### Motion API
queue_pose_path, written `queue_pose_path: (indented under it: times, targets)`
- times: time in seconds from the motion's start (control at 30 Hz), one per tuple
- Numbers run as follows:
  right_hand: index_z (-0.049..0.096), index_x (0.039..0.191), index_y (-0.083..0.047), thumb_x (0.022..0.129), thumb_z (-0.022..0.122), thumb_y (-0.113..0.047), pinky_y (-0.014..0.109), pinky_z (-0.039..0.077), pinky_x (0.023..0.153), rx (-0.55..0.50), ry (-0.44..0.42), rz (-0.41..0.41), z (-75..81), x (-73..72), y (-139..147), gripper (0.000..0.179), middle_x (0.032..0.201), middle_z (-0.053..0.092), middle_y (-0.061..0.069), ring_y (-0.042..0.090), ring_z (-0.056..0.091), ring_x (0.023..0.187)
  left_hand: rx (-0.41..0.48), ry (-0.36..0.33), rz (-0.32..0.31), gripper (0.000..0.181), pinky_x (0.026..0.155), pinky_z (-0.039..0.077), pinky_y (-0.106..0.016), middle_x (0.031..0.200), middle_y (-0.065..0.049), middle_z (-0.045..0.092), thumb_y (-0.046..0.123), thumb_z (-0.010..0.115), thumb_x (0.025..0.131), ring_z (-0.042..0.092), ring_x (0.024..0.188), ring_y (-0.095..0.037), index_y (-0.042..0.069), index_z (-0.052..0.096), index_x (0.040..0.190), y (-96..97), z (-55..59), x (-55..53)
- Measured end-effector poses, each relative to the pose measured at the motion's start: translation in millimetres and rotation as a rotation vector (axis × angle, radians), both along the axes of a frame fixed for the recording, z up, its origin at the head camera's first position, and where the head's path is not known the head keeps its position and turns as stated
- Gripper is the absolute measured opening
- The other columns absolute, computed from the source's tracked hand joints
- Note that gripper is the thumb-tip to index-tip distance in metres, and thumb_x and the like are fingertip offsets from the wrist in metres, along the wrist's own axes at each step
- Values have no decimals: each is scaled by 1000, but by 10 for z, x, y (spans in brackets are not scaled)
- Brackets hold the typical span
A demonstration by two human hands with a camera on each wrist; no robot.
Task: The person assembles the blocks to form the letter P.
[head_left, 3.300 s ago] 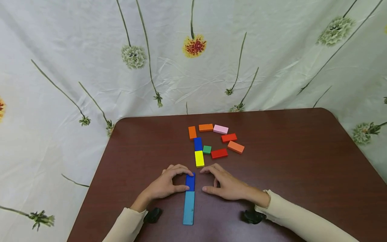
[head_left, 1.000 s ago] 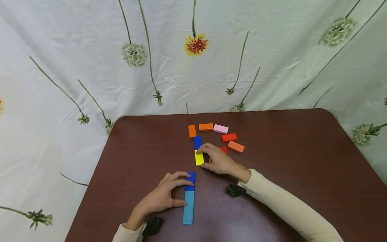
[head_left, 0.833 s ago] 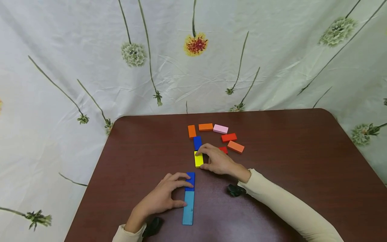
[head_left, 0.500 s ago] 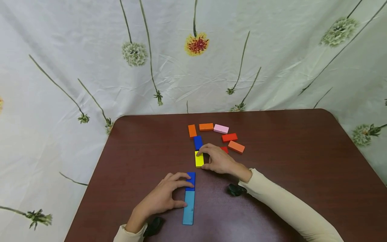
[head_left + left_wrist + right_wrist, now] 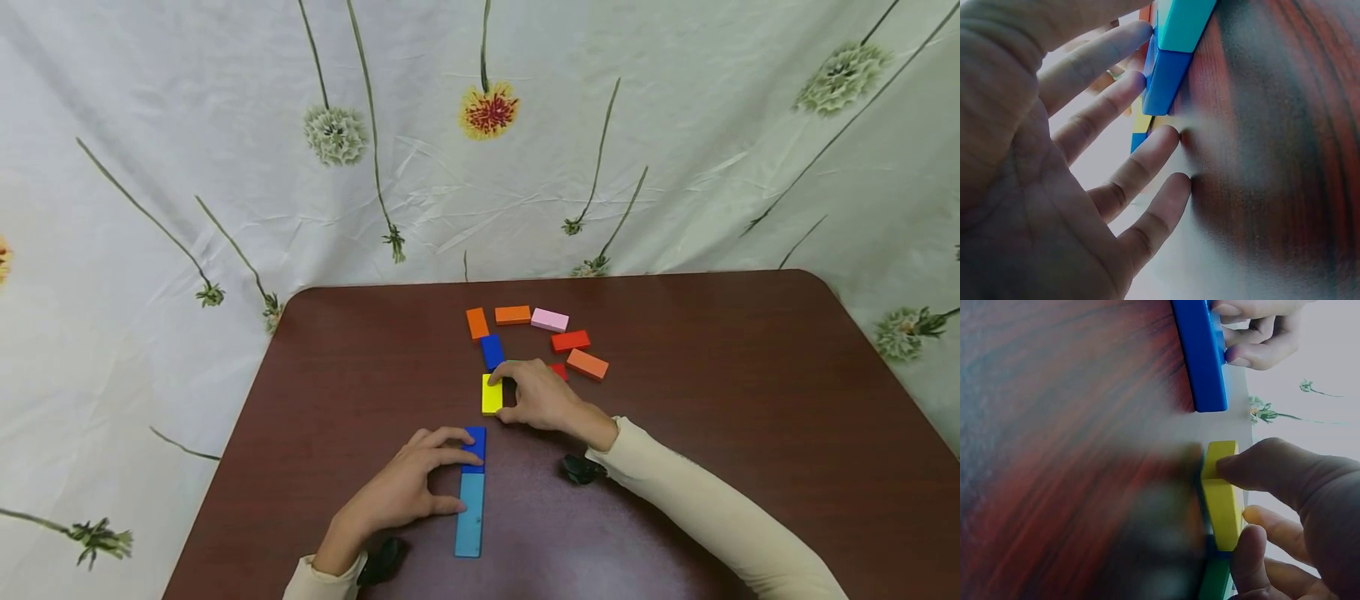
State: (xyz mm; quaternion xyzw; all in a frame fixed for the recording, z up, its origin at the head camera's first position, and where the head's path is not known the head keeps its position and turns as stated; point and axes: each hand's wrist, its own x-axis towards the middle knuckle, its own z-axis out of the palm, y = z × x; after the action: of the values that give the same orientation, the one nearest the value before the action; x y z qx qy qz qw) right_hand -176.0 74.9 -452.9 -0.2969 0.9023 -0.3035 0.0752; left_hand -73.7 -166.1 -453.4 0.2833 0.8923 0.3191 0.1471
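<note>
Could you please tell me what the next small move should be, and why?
Probably the right hand should slide the yellow block slightly toward the nearer dark blue block: it pinches the yellow one, a gap shows between those two blocks, and the left hand touches the dark blue one, perhaps enough to steady it.

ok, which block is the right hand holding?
The yellow block, pinched by the right hand. It's the only yellow one, lying between the far blue block and the near blue block.
</note>
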Motion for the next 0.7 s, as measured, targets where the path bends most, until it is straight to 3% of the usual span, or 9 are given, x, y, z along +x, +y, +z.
queue_pose_path:
  times: [0.2, 0.4, 0.7]
  targets:
    - [70, 117, -6, 80, 82, -18, 18, 37, 48, -14, -34, 10, -14, 15, -37, 40, 96, 69, 7, 4, 42, 46, 3, 11, 1, 46, 98, 44, -46, 141, 4, 53, 28, 86, 80, 44, 116, -17, 27, 71, 124, -2, -7, -3]
    - [67, 122, -5, 85, 80, -17, 19, 47, 57, -52, -71, 47, -26, 44, -65, 41, 124, 64, 12, 3, 53, 56, 11, 20, 1, 44, 97, 44, -44, 140, 3, 54, 28, 84, 81, 44, 115, -17, 26, 71, 123, -3, -15, -1]
    - [60, 132, -5, 96, 68, -14, 21, 49, 68, -77, -151, 95, -41, 70, -73, 38, 138, 54, 16, 6, 56, 67, 19, 1, 17, 41, 98, 43, -47, 139, 3, 54, 27, 82, 84, 44, 116, -18, 25, 70, 123, 26, -17, 7]
